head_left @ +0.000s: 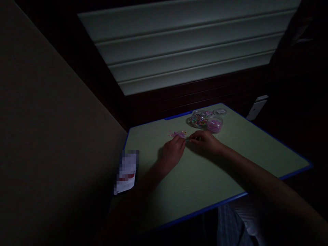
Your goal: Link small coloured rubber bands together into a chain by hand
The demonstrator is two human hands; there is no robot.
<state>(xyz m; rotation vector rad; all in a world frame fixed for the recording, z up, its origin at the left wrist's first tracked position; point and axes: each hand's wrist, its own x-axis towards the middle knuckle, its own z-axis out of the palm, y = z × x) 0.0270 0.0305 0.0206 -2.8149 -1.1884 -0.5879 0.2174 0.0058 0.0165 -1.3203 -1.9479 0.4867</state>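
Just right of and below the frame's centre, a small piece [187,140] is being pinched by the right hand [205,140], its fingers nearly closed. Its other end is being met by the left hand [173,151], fingers curled; whether it is being gripped there cannot be told. Pink bits [178,134] are being borne by the counter [205,177] just above.
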